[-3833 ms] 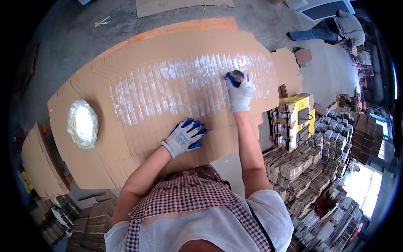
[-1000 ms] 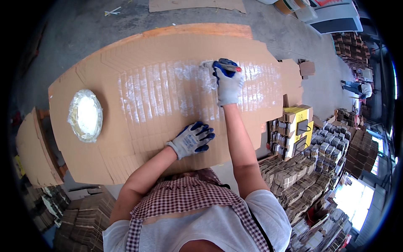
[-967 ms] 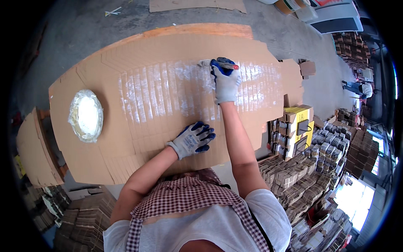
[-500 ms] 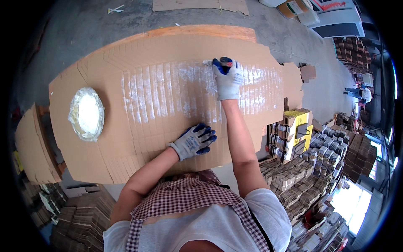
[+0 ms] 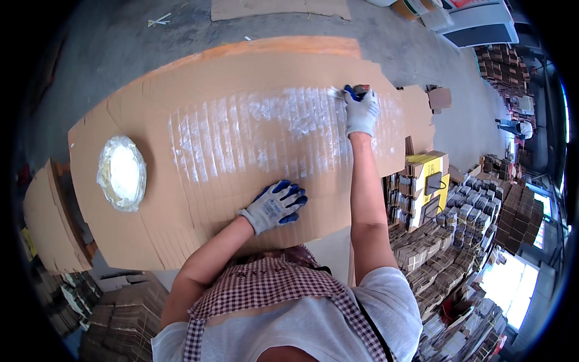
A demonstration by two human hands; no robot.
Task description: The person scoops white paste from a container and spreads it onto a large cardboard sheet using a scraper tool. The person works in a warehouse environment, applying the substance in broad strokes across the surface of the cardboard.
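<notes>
Back right on the cardboard (image 5: 217, 196), the right hand's (image 5: 362, 113) fingers grip a brush (image 5: 337, 93). Near the cardboard's front, the left hand's (image 5: 274, 208) lie spread.

I see the bare right arm (image 5: 368, 193) stretched out forward, nearly straight, the right hand in its white-and-blue fabric glove (image 5: 362, 113) curled into a closed grip, its back upward. The bare left arm (image 5: 211, 252) is bent and angled inward; the left hand, gloved alike (image 5: 274, 208), lies palm down with fingers (image 5: 282, 186) spread, well apart from the right.
</notes>
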